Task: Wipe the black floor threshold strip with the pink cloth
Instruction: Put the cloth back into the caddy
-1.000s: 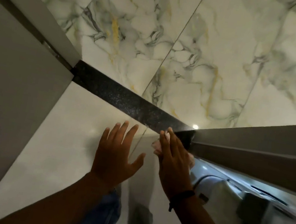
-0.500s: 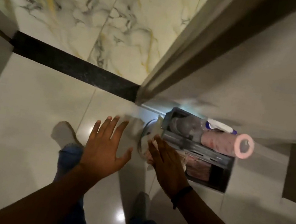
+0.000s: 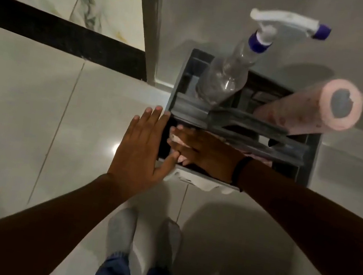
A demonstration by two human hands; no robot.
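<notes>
The black threshold strip (image 3: 61, 34) runs across the floor at the upper left, ending at a door frame (image 3: 149, 25). My right hand (image 3: 206, 153) reaches leftward over the near compartment of a grey caddy (image 3: 310, 155), its fingers closed on a crumpled pink cloth (image 3: 177, 137) that shows only as a small pale patch under them. My left hand (image 3: 142, 147) hovers flat with fingers spread at the caddy's left edge, holding nothing. Both hands are well away from the strip.
A clear spray bottle (image 3: 225, 77) with a white and purple trigger leans in the caddy's far compartment beside a pink roll (image 3: 310, 110). Glossy white floor tiles (image 3: 25, 112) spread left. My socked feet (image 3: 142, 240) stand just below the caddy. A grey wall (image 3: 242, 16) rises behind.
The view swung right and down from the strip to the caddy. My right hand carried the pink cloth from the strip's end to over the caddy; my left hand followed, still spread.
</notes>
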